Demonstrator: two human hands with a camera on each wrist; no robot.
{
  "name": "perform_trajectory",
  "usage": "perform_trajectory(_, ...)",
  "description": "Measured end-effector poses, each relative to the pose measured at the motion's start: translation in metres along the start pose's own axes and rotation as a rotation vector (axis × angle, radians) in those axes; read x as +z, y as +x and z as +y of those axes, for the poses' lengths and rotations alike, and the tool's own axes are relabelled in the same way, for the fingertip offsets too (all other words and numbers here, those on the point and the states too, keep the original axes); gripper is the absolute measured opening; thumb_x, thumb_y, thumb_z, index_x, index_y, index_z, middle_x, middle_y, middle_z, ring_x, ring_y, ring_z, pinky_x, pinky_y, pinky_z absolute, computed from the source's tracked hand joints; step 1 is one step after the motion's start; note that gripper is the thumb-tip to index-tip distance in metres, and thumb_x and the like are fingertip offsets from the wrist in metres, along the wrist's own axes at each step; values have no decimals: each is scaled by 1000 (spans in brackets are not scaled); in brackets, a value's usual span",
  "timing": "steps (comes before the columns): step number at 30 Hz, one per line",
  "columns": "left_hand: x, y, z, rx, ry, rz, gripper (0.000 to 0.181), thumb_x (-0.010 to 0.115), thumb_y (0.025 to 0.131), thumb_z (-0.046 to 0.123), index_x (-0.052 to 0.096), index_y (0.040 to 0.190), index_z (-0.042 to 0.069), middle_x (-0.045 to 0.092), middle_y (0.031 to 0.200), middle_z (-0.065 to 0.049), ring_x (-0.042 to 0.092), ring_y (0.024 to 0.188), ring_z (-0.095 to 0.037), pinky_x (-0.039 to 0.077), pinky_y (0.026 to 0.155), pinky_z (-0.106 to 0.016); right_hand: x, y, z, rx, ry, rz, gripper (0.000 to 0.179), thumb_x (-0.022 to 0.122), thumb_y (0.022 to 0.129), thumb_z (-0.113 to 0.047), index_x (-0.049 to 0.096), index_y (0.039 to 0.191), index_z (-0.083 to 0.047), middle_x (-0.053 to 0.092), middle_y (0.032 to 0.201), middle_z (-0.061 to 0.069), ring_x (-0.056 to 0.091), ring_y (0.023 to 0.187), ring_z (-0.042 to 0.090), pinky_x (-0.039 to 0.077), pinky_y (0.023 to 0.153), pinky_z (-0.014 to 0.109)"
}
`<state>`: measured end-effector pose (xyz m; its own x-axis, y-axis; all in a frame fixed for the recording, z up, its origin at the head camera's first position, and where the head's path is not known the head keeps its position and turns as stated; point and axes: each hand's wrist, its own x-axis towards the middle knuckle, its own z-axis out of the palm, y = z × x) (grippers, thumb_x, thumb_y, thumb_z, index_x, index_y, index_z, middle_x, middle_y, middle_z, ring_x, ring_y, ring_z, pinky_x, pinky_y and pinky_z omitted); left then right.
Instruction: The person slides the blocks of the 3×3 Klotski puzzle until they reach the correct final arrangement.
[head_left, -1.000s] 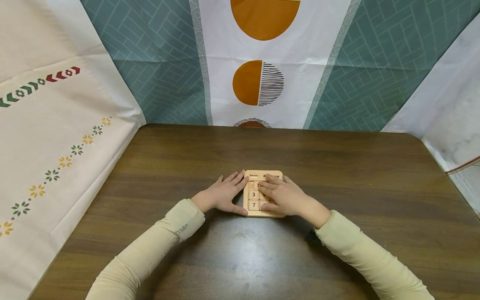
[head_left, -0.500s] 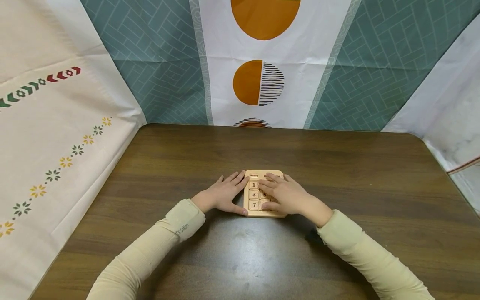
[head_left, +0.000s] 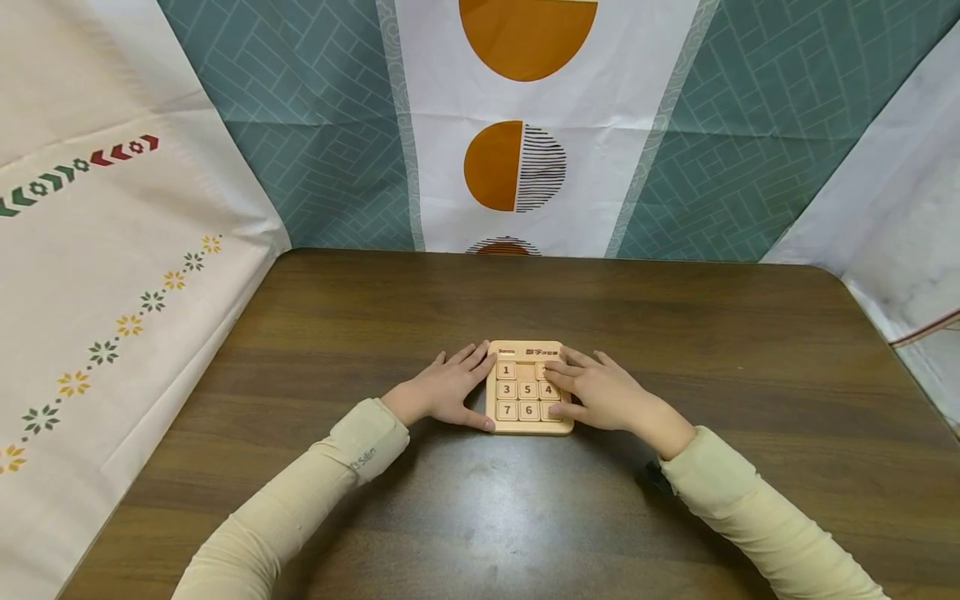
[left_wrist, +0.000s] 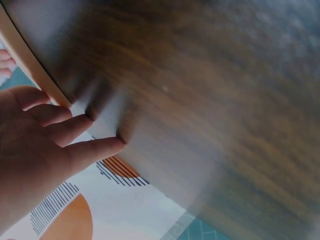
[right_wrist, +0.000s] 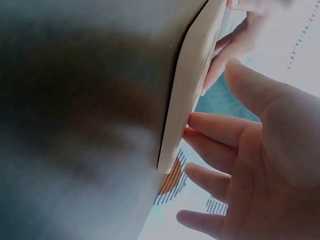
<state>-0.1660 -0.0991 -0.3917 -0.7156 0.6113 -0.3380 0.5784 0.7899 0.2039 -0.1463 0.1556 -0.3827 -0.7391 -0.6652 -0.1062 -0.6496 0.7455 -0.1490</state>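
Observation:
A pale wooden sliding number puzzle [head_left: 525, 428] lies flat on the brown table. My left hand [head_left: 450, 390] rests at its left edge, fingers extended toward the top corner and thumb at the bottom corner. In the left wrist view, those fingers [left_wrist: 100, 148] are spread and nearly straight. Over the right column is my right hand [head_left: 603, 396], its fingertips on or just above the tiles there. The tile marked 1 [head_left: 506, 370] sits in the top left slot, with a vacant slot [head_left: 527, 372] beside it. The right wrist view shows the puzzle's side [right_wrist: 185, 90] by the loosely extended right fingers.
The dark wooden table [head_left: 480, 517] extends around the puzzle. A patterned cloth [head_left: 517, 167] hangs behind its far edge, and a white embroidered cloth [head_left: 135, 250] along the left. A small dark object [head_left: 656, 477] shows beneath the right cuff.
Tile 1 has slid left into the corner slot. My right hand has then shifted right, uncovering the middle column and the vacant top slot. My left hand has stayed put.

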Motion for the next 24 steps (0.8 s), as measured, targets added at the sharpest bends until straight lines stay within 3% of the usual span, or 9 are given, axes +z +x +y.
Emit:
perform_trajectory(16, 1, 1, 0, -11, 7, 1, 104, 56, 74, 68, 11, 147, 10, 1, 152, -12, 5, 138, -28, 18, 102, -57, 0, 18, -17, -46, -6, -10, 60, 52, 89, -46, 49, 132, -5, 44, 138, 8, 30, 131, 30, 27, 96, 58)
perform_trajectory(24, 1, 2, 0, -21, 14, -10, 105, 55, 74, 68, 10, 147, 10, 0, 152, -11, 4, 138, -27, 17, 102, -56, -1, 9, -16, -53, -18, 3, 59, 53, 89, -44, 48, 133, -6, 42, 139, 7, 28, 132, 30, 25, 97, 59)
